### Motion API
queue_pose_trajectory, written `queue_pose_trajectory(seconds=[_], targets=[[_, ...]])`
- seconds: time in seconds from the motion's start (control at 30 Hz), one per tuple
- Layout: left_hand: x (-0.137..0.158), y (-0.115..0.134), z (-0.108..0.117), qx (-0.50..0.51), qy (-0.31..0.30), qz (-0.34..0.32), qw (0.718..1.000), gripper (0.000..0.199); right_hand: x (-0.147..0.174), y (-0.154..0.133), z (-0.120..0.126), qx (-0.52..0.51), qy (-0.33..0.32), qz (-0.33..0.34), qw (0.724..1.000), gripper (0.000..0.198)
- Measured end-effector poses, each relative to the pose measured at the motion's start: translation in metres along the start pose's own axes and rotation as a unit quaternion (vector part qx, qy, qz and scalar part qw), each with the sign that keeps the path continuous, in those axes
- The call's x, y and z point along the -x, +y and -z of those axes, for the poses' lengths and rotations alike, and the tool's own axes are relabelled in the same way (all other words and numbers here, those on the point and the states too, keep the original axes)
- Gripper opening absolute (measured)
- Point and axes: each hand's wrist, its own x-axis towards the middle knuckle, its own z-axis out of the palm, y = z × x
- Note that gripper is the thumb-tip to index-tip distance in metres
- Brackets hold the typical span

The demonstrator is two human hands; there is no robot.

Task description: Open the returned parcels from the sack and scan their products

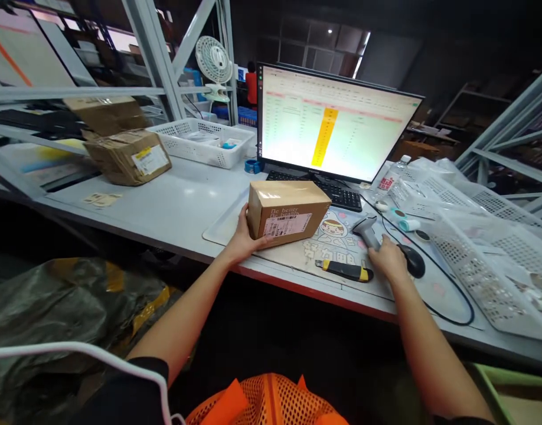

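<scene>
Left hand (243, 243) clamped on left end of cardboard box (291, 213), thumb along its labelled front; box sits on desk mat (222, 228), extending rightward from that grip. Right hand (389, 258), well apart, wraps handle of barcode scanner (367, 231). Utility knife (345, 270) lies between them, near tabletop (191, 198) edge.

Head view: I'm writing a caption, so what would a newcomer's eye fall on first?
Probably the bright monitor, with its yellow column, at the back of the table. Next, the box in front of it, held at its left end by the left grip, and the scanner in the right grip. Then the orange mesh at the bottom edge.
</scene>
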Motion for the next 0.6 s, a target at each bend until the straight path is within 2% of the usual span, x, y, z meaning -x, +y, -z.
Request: queue_pose_trajectory(seconds=[0.17, 0.27, 0.3, 0.37, 0.47, 0.53, 0.6], targets=[[-0.005, 0.001, 0.002, 0.068, 0.013, 0.0, 0.998, 0.137, -0.017, -0.029, 0.002, 0.004, -0.026, -0.005, 1.0, 0.056], [-0.006, 0.0, 0.002, 0.117, 0.014, -0.007, 0.993, 0.14, -0.003, -0.037, 0.016, 0.016, -0.027, 0.019, 0.999, 0.048], [-0.006, 0.0, 0.002, 0.128, 0.012, -0.008, 0.992, 0.14, 0.009, -0.038, 0.024, 0.01, -0.027, 0.053, 0.998, 0.045], [-0.005, -0.002, 0.003, 0.144, 0.003, -0.012, 0.989, 0.138, 0.041, -0.036, 0.042, -0.036, -0.047, 0.162, 0.985, 0.041], [-0.004, -0.004, 0.005, 0.146, -0.006, -0.021, 0.989, 0.132, 0.1, -0.038, 0.067, -0.134, -0.1, 0.345, 0.924, 0.045], [-0.004, -0.005, 0.006, 0.144, -0.009, -0.025, 0.989, 0.131, 0.132, -0.046, 0.078, -0.144, -0.105, 0.421, 0.89, 0.05], [-0.004, -0.006, 0.006, 0.145, -0.014, -0.027, 0.989, 0.131, 0.15, -0.056, 0.083, -0.125, -0.096, 0.46, 0.874, 0.051]])
